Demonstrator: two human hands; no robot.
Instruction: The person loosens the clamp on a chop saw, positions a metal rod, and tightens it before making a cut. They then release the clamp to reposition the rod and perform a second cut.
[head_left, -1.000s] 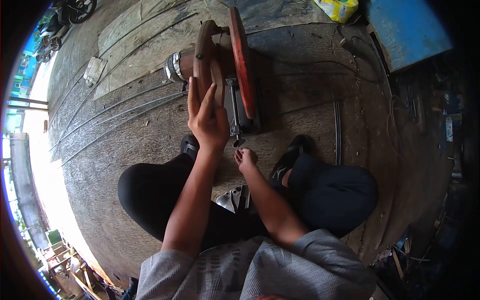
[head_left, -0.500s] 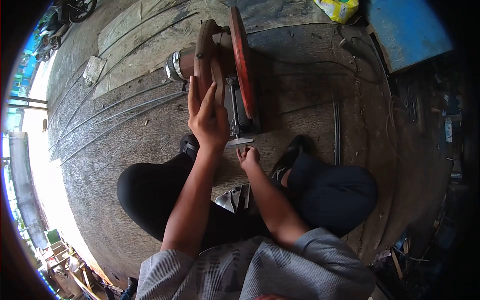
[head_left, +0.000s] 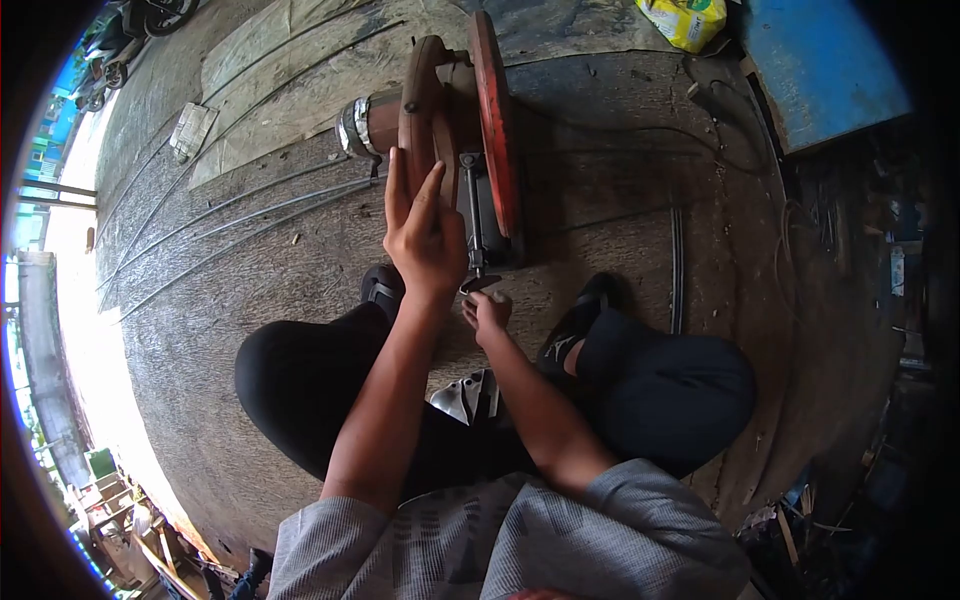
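Right hand [head_left: 490, 312], fingers curled in, meets the small crossbar [head_left: 481, 285] at the near end of a clamp screw [head_left: 474, 215], though whether it grips the metal cannot be told from this angle. Just beyond it, the left hand [head_left: 425, 240] stands before the lower end of a brown handle [head_left: 409, 100], two fingers extended and the rest folded; contact is unclear. Both belong to a person seated on the workshop floor [head_left: 300, 290], with a cut-off saw [head_left: 470, 130] directly ahead, between and beyond the shoes [head_left: 575, 330]. The saw looks heavy and rigid, likely awkward to shift by one side; its sturdy looped handle seems the natural place to take hold. The crossbar, by contrast, appears light and hard, suited to a fingertip turn at its ends, and bare metal may prove slick. The red guard [head_left: 492, 125] looks stiff but a poor grip, and the silver-wrapped motor end [head_left: 353, 128] is better left alone. Farther out, long metal rods [head_left: 245, 222] lie to the left, while a dark cable [head_left: 640, 132] trails right, toward a blue panel [head_left: 820, 70].
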